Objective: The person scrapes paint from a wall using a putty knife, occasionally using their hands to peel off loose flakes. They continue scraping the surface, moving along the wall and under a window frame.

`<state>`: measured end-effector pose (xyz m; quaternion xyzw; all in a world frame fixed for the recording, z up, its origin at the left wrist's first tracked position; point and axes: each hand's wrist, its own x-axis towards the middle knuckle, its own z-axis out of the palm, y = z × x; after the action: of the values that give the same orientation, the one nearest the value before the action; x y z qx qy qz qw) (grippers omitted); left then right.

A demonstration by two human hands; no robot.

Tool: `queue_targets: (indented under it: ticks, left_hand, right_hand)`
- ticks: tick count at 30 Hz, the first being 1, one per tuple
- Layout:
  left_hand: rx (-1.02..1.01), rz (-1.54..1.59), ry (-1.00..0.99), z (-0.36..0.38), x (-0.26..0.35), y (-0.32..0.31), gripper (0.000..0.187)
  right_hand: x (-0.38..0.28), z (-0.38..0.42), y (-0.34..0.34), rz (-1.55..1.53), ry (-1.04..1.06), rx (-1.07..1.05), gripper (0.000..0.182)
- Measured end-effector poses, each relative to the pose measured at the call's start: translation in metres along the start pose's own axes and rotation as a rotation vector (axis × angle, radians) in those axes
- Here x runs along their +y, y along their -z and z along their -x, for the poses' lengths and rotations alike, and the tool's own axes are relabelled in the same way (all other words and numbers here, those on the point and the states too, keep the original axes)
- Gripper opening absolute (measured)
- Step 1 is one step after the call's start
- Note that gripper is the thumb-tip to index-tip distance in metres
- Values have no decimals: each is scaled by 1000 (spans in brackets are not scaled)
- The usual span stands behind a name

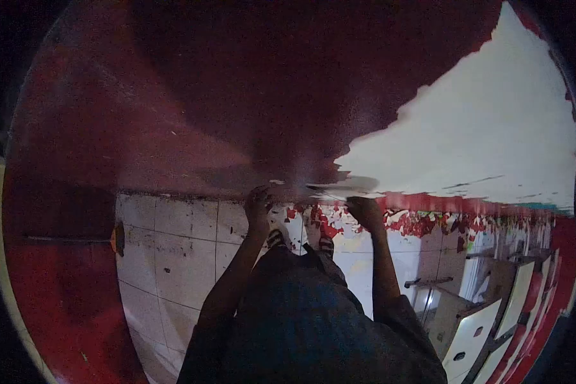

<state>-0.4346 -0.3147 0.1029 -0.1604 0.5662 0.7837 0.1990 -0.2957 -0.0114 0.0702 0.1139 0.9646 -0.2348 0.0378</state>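
A dark red painted wall rises in front of me, with a large bare white patch with ragged edges on its right side. My right hand is closed round a thin, dark scraper, low at the wall by the patch's lower left corner. The tool points left and its handle is mostly hidden in my fist. My left hand is close to the wall's lower part, its fingers bent and apart, with nothing visible in them. A small pale spot shows on the wall beside its fingertips.
Red paint flakes litter the tiled floor along the wall's foot. My feet stand on the tiles. At right are pale cabinet-like panels; at left is another red wall with a rod.
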Motion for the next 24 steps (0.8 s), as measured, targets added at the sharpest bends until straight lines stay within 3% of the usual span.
queue_targets:
  ticks: [1, 3, 5, 6, 9, 11, 13, 14, 15, 17, 19, 20, 22, 23, 24]
  left_hand:
    - [-3, 7, 15, 3, 2, 1, 28]
    - [-9, 9, 13, 4, 16, -2, 27]
    - [6, -2, 1, 12, 25, 5, 26]
    - [15, 2, 5, 14, 26, 6, 26]
    - [0, 16, 27, 12, 31, 10, 25]
    - [-50, 40, 74, 9, 25, 12, 24]
    - [-118, 62, 23, 15, 39, 3, 23]
    - [-148, 80, -6, 20, 44, 2, 23]
    - [-172, -64, -92, 17, 43, 9, 22]
    - [-241, -356, -288, -2, 40, 17, 20]
    - [-336, -412, -443, 20, 64, -22, 16]
    - [-378, -431, -518, 37, 81, -42, 14]
    - [-550, -602, -916, 59, 124, -70, 11]
    - [-623, -683, -1121, 70, 147, -82, 10]
    - [-626, -664, -1356, 81, 171, -95, 9]
  right_hand:
    - [-20, 0, 8, -127, -28, 60, 35]
    - [-15, 11, 35, 5, -66, 35, 31]
    - [3, 40, 75, -299, -264, 48, 26]
    - [13, 40, 77, -48, -241, 49, 22]
    - [-14, 0, 20, 290, -186, 26, 16]
    - [-39, -21, -32, 161, -135, 35, 13]
    - [-47, 1, -13, 169, -75, 115, 16]
    - [-65, 17, 24, 88, -312, 97, 18]
    - [-13, 36, 1, 31, -124, 237, 21]
    - [-24, 44, 45, 86, -472, -4, 27]
    - [-38, 24, 41, 195, -367, -79, 31]
    - [-43, 19, 30, 117, -256, -6, 32]
    - [-47, 23, 42, -88, -90, 85, 34]
    - [-65, 38, 81, -222, -37, 100, 36]
    - [-78, 63, 127, -514, -110, 109, 38]
